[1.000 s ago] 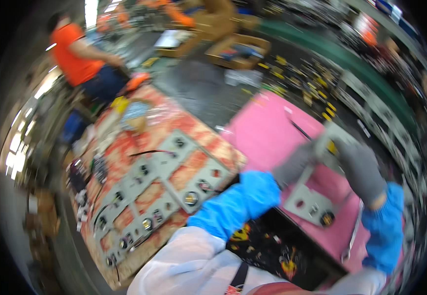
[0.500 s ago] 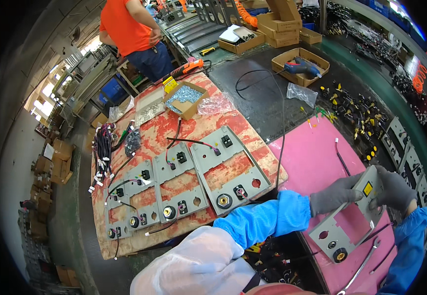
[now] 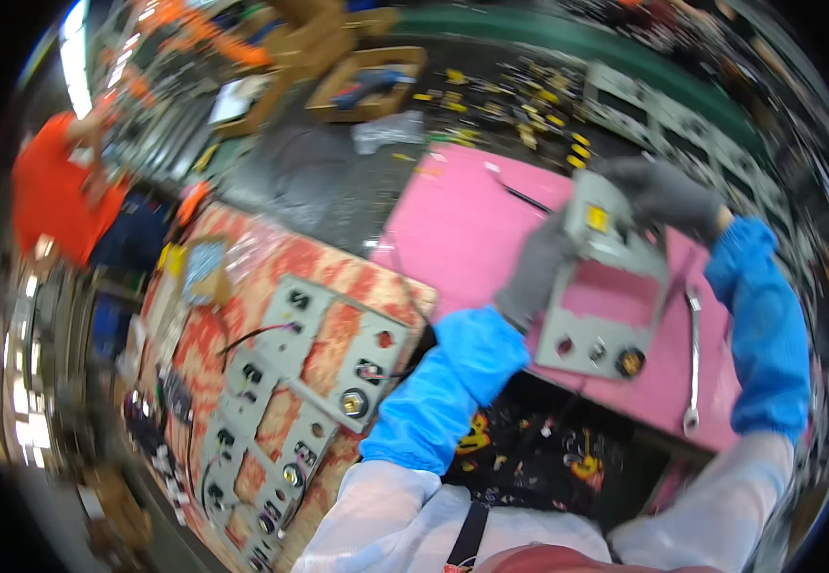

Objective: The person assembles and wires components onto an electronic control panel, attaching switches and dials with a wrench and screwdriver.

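Observation:
A grey metal panel (image 3: 575, 350) with a large rectangular cutout is held over the pink mat. At its near end sit a black round fitting with a brass centre (image 3: 630, 362) and a smaller round part (image 3: 598, 351). A yellow label (image 3: 597, 220) marks its far end. My left hand (image 3: 536, 267), grey-gloved, is closed on the panel's left edge. My right hand (image 3: 661, 196), gloved too, curls round the far right end; its fingertips are blurred and partly hidden. Right of the panel, a wrench (image 3: 694, 353) lies on the mat.
Several fitted grey panels (image 3: 285, 310) lie on the red-stained board (image 3: 338, 263) at left. Beyond the pink mat (image 3: 462, 210) are scattered black-and-yellow parts (image 3: 519, 100) and a cardboard box (image 3: 414, 62) holding a blue tool. A person in orange (image 3: 56, 191) stands far left.
The view has swung to the right, so the board and its panels now appear lower left. Both hands keep hold of the panel, which appears farther up and more upright in the picture.

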A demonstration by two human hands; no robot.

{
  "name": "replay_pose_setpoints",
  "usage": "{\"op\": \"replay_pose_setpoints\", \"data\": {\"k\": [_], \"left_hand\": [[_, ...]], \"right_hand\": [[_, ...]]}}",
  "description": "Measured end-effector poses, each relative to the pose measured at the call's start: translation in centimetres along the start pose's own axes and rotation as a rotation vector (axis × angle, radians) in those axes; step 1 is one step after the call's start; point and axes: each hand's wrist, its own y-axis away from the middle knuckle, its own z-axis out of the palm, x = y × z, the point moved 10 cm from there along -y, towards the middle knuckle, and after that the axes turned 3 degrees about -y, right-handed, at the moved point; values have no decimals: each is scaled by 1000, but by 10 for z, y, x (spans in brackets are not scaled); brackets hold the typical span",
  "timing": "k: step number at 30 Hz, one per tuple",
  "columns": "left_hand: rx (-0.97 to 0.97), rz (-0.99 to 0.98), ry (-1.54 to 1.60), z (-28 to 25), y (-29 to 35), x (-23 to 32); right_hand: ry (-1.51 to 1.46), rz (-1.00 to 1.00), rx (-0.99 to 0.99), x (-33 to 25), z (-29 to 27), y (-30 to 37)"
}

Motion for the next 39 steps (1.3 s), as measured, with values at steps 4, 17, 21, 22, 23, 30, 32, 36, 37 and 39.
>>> {"op": "replay_pose_setpoints", "data": {"k": [4,17,21,22,23,30,32,36,37,39], "left_hand": [[100,-42,-155,9,10,20],[112,-116,-196,-1,17,15],[65,-86,-181,5,13,10],[77,-81,-191,6,13,11],[89,-74,-202,6,13,12],[42,-47,-181,6,13,8],[42,-55,-163,9,12,5],[48,-62,-164,1,15,11],[64,-65,-167,-1,15,11],[40,-67,-160,0,14,7]], "right_hand": [[484,-145,511,-6,-48,64],[1242,155,459,-206,74,249],[1333,-33,423,-223,78,264],[1344,68,313,-216,77,259],[1351,167,203,-206,78,257],[1262,254,390,-207,72,287],[1257,301,442,-212,70,294],[1223,361,560,-218,65,305],[1214,380,586,-219,63,308],[1200,430,644,-221,60,317]]}}
